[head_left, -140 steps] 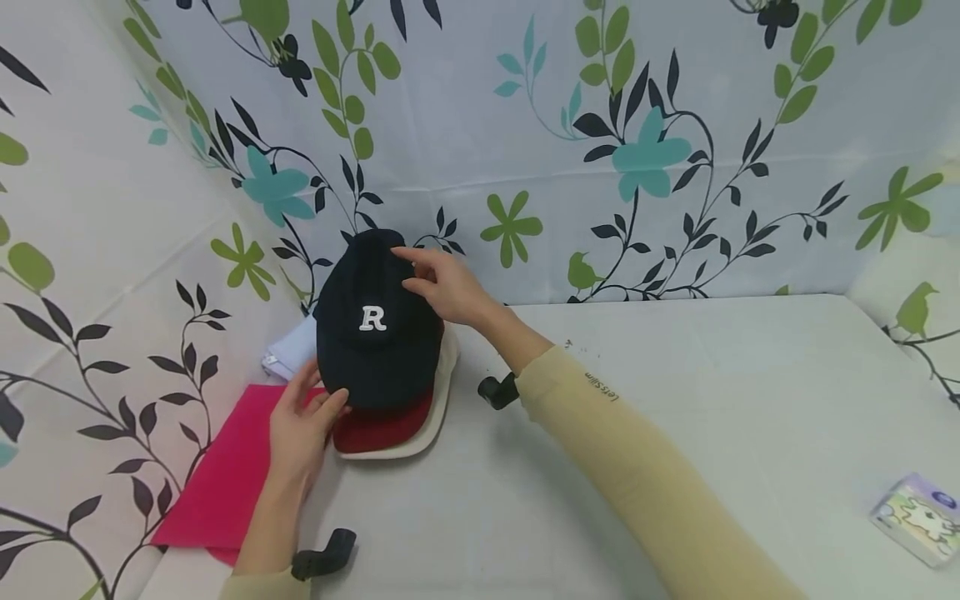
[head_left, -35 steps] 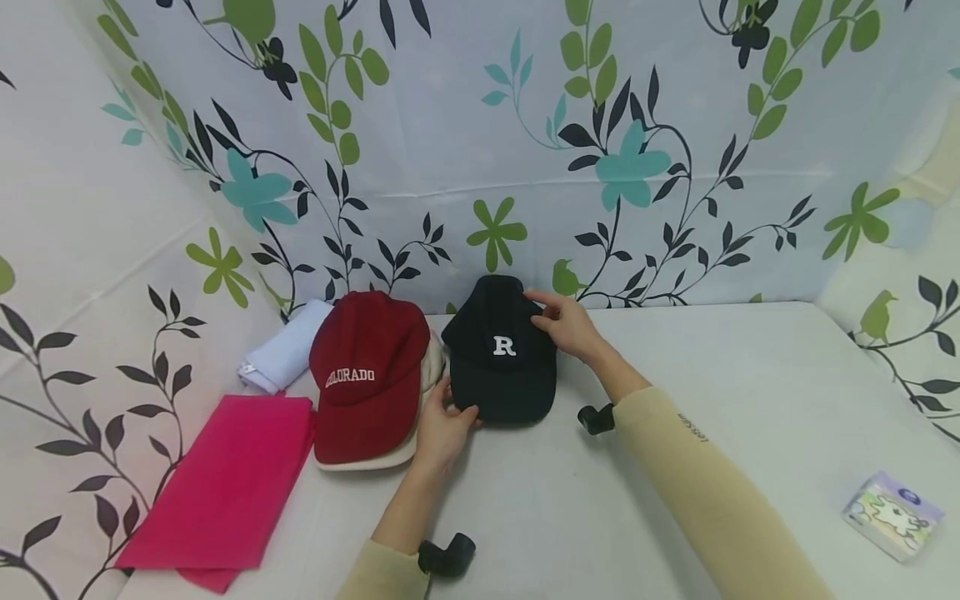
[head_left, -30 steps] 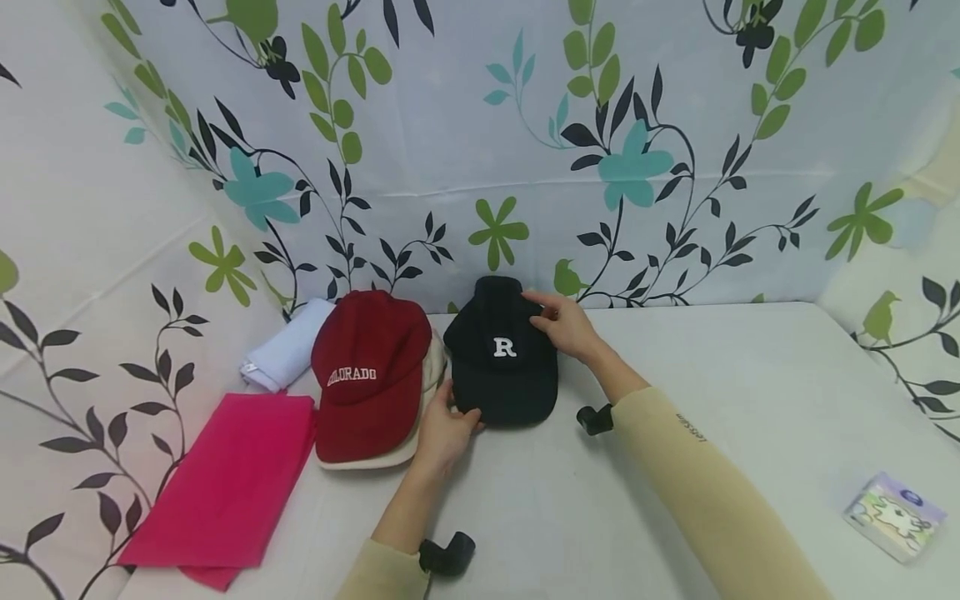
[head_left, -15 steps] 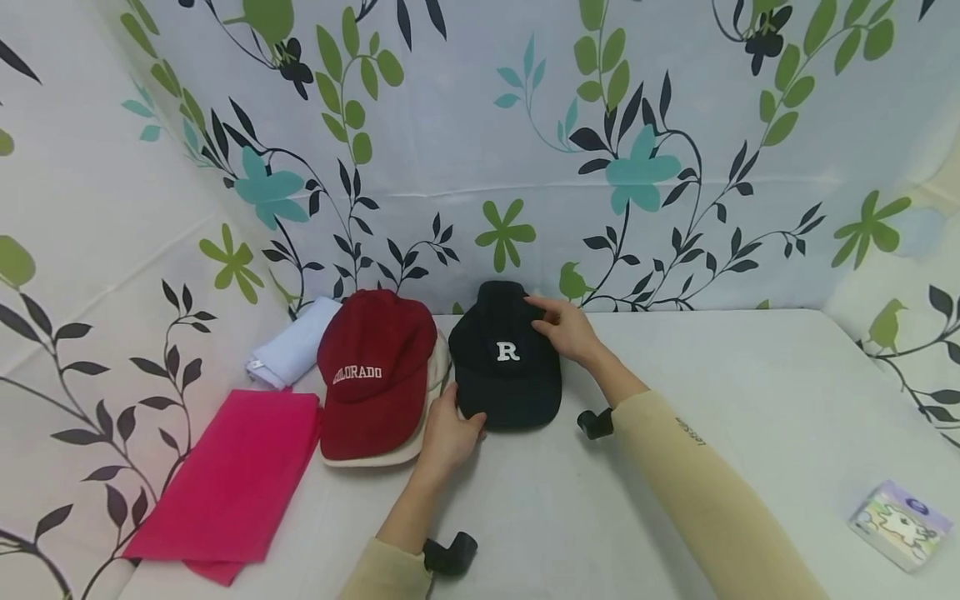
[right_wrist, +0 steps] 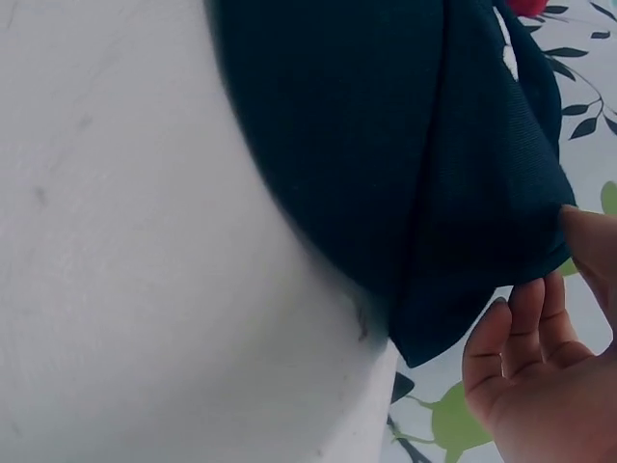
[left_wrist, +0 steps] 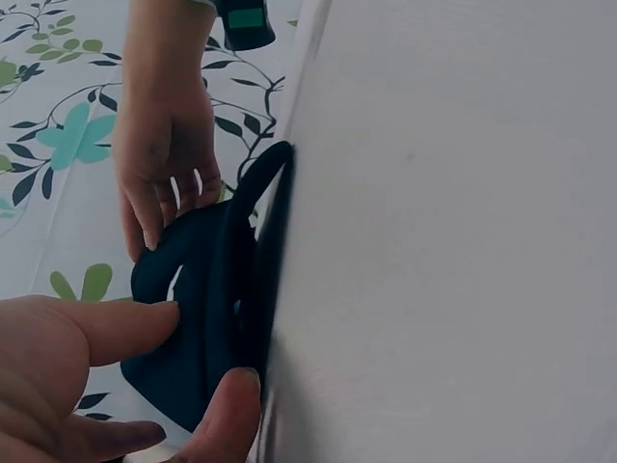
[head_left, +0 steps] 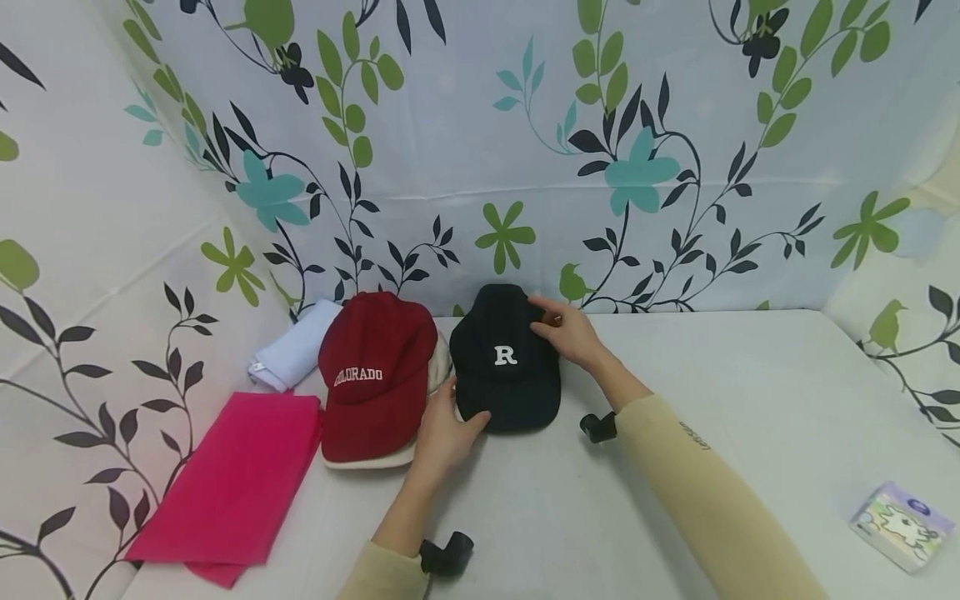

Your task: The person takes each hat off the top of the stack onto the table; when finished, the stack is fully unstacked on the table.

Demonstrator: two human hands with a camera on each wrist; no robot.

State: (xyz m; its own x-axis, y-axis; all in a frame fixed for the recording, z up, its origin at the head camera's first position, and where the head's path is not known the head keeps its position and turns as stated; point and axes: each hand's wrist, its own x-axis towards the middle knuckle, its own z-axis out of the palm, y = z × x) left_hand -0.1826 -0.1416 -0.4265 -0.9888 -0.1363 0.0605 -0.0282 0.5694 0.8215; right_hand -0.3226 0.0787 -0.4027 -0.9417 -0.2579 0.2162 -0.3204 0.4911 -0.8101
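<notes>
A black baseball cap (head_left: 504,387) with a white R lies at the back of the white table, brim toward me. At the left front of its brim, my left hand (head_left: 442,429) grips the edge, thumb in front and fingers at the side. Its spread thumb and fingers also show around the brim in the left wrist view. My right hand (head_left: 568,333) pinches the crown's right side; in the right wrist view the thumb (right_wrist: 586,241) is on the fabric and the other fingers curl behind. Beside my left hand lies a red COLORADO cap (head_left: 375,400) on a cream cap (head_left: 438,367).
Folded pink cloth (head_left: 225,479) lies at the front left of the table (head_left: 600,517). A rolled light-blue cloth (head_left: 296,346) is behind it. At the right is a small tissue pack (head_left: 903,529). A leaf-patterned curtain (head_left: 442,125) hangs behind the table.
Both hands have carried the black cap rightward off the stack, uncovering the red cap, and set it alongside. In the last half second the cap has shifted only slightly.
</notes>
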